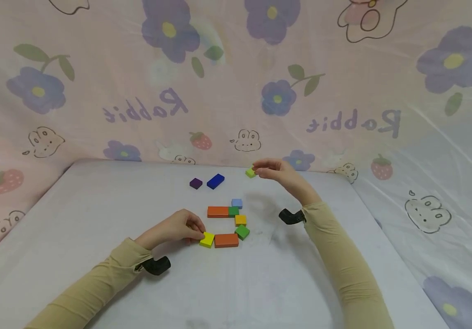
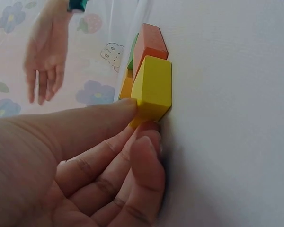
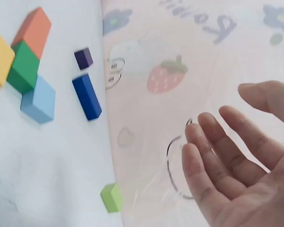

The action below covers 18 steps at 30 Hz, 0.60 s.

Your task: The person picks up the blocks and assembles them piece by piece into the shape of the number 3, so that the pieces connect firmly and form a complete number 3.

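My left hand (image 1: 177,227) pinches a yellow block (image 1: 207,240) between thumb and fingertips, low at the tabletop. In the left wrist view the yellow block (image 2: 154,87) stands against the end of an orange block (image 2: 151,40). That orange block (image 1: 226,241) belongs to a curved row with a green block (image 1: 242,232), an amber block (image 1: 240,220), a darker green block (image 1: 233,211), another orange block (image 1: 217,212) and a light blue block (image 1: 237,203). Raised at the back, my right hand (image 1: 277,173) holds nothing; its fingers are loosely bent. A lime green block (image 3: 111,198) lies near it.
Behind the row lie a dark purple block (image 1: 196,183) and a long blue block (image 1: 216,181). A printed cloth (image 1: 219,100) hangs along the back of the white tabletop (image 1: 108,196). Each wrist carries a black mount (image 1: 291,216).
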Each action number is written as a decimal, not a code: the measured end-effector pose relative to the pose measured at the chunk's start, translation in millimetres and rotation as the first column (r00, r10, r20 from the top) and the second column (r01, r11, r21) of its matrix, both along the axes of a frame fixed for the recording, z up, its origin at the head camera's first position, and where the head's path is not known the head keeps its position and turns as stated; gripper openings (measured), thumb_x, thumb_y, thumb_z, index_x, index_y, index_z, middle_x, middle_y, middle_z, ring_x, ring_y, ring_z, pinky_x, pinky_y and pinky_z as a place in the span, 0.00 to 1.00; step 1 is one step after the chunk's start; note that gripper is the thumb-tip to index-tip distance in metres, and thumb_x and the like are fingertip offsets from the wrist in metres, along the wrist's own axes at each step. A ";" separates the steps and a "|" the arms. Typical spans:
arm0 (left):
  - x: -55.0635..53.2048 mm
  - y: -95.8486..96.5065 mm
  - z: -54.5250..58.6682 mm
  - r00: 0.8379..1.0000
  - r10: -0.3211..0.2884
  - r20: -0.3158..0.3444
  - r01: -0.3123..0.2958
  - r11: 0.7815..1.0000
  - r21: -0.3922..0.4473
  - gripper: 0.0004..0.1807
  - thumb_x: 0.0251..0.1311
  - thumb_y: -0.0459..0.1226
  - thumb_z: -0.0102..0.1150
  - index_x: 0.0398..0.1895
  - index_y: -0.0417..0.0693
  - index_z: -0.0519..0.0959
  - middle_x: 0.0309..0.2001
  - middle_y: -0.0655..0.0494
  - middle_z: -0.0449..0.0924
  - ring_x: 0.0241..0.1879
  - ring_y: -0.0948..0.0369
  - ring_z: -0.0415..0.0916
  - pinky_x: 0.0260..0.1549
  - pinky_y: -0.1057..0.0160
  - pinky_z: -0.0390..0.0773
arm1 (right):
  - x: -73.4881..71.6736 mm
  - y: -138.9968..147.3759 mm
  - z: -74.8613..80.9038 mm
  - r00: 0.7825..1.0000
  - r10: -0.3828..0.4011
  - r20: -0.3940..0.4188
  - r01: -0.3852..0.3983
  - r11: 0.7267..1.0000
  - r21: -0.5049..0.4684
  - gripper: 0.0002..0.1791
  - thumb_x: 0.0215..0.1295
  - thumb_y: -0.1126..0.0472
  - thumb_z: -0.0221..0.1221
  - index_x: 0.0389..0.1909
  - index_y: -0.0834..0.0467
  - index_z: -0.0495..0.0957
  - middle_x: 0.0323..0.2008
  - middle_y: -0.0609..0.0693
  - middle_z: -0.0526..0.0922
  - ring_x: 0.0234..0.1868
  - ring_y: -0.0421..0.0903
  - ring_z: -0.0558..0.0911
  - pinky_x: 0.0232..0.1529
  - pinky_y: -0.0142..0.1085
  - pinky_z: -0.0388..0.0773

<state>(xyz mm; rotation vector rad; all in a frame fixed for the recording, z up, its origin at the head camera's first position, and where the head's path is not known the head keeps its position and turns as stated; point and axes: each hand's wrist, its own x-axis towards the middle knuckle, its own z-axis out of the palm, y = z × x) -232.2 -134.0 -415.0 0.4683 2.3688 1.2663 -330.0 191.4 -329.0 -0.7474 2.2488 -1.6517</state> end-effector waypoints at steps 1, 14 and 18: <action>-0.1 -0.3 -0.5 1.000 0.000 0.002 0.000 1.000 0.002 0.06 0.55 0.34 0.68 0.34 0.42 0.82 0.28 0.54 0.80 0.23 0.60 0.73 0.25 0.63 0.78 | -5.3 1.5 -2.2 1.000 -0.011 0.007 0.011 1.000 -0.001 0.20 0.70 0.62 0.55 0.60 0.66 0.71 0.57 0.60 0.74 0.60 0.60 0.71 0.61 0.42 0.67; -2.4 -0.7 -2.0 1.000 -0.003 0.024 0.003 1.000 0.007 0.06 0.55 0.34 0.68 0.34 0.42 0.82 0.27 0.54 0.80 0.24 0.60 0.73 0.25 0.63 0.78 | -51.6 15.1 -29.6 0.972 -0.180 0.149 0.184 0.983 -0.011 0.21 0.71 0.63 0.53 0.60 0.67 0.68 0.60 0.63 0.70 0.61 0.60 0.70 0.62 0.44 0.66; -1.8 -0.9 -1.6 1.000 0.000 0.026 0.000 1.000 0.007 0.06 0.55 0.34 0.68 0.34 0.42 0.82 0.28 0.54 0.80 0.24 0.60 0.73 0.26 0.63 0.78 | -61.1 14.9 -39.3 0.960 -0.213 0.184 0.218 0.976 -0.012 0.20 0.71 0.64 0.53 0.60 0.67 0.69 0.60 0.64 0.70 0.60 0.60 0.70 0.62 0.45 0.66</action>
